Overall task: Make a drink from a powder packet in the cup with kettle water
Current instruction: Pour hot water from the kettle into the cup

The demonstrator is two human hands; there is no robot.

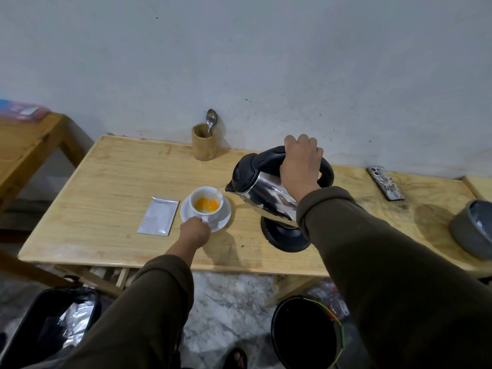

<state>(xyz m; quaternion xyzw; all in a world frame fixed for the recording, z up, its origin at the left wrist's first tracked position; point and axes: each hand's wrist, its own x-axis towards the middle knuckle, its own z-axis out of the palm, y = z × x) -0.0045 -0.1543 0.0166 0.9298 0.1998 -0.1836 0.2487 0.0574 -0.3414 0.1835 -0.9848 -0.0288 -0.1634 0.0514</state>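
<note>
- Two hands were in use: the right hand (pixel 299 166) was clamped around the black handle of the kettle (pixel 262 193), and the left hand (pixel 195 231) was closed on the handle of the cup (pixel 205 203).
- The kettle was held tilted, lifted off its base (pixel 285 235), with its spout just over the cup's rim; a thin stream of water was seen entering the cup.
- The cup was seated on a saucer (pixel 225 213), left of the kettle, with orange powder and some liquid inside.
- A silver packet (pixel 158 215) was laid flat on the table (pixel 111 177), beyond the cup from the kettle.
- A spoon (pixel 211 121) was stood in a wooden holder (pixel 203 145) behind the kettle, by the wall.
</note>
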